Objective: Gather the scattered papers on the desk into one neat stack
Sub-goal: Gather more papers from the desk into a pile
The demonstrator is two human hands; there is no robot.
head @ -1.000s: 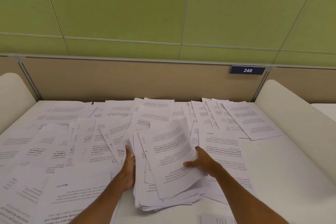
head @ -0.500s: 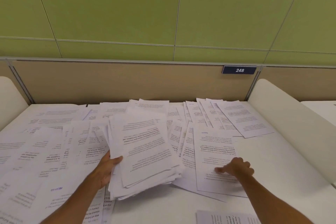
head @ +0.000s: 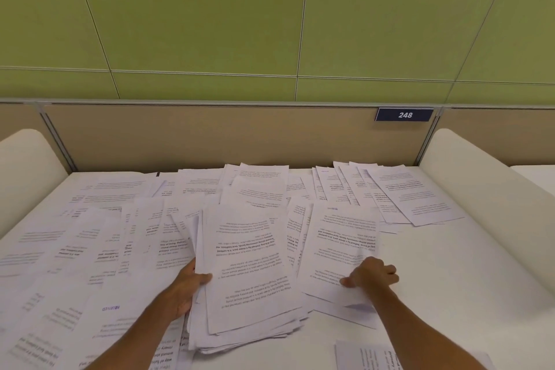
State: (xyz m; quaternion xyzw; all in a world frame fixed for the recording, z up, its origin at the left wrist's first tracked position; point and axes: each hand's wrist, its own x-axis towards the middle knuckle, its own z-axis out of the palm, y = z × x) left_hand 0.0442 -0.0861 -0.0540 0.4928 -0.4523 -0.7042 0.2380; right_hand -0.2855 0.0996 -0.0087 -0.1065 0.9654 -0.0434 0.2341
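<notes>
A person's two bare arms reach over a white tabletop [head: 450, 294] strewn with printed papers [head: 90, 249]. At the centre lies a thick, ragged stack [head: 252, 273], its long axis running away from the person. The left hand [head: 186, 288] grips the stack's left edge, thumb on top and the other fingers hidden beneath. Just right of the stack, overlapping other loose pages, lies a single sheet [head: 339, 243], its long axis nearly parallel to the stack's. The right hand [head: 371, 275] sits on this sheet's near right corner, fingers [head: 387, 272] curled and thumb pressed to the page, pinching it; the corner looks slightly lifted. Most of the sheet lies left of and beyond those fingers, towards the stack, so adding it probably needs only a short sideways carry leftward, and the right hand is clearly the nearer one for that. More papers cover the tabletop left of the stack and beyond it. A fanned group [head: 405, 192] lies beyond and right of the stack, and another page [head: 366, 357] lies nearer and to its right. By this view, most of the gathering is not yet done.
</notes>
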